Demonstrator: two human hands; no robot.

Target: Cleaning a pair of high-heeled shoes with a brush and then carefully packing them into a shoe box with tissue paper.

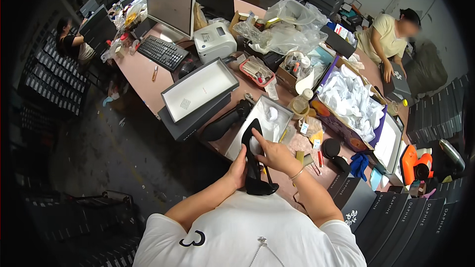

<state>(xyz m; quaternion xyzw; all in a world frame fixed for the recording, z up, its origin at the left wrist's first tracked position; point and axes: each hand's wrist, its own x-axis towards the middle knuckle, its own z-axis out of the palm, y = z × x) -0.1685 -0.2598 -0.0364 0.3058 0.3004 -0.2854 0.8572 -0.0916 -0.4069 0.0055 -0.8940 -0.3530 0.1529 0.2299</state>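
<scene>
A black high-heeled shoe [253, 175] is held upright in front of my chest, over the near edge of the table. My left hand [238, 169] is closed round its left side, with the thumb up along the edge. From the right, my right hand [278, 157] grips the shoe, its index finger stretched onto the upper end. Just beyond and partly hidden by the shoe lies an open shoebox [283, 113] with white paper inside. A long black item [220, 124], whose kind I cannot make out, lies left of this box.
A grey box lid [200, 90] rests on a dark box. Behind are a keyboard [162, 52], a monitor [170, 5] and a white label printer [214, 41]. A purple carton [346, 136] holds white paper. Stacked shoeboxes [396, 217] stand right. A person [383, 39] handles a box.
</scene>
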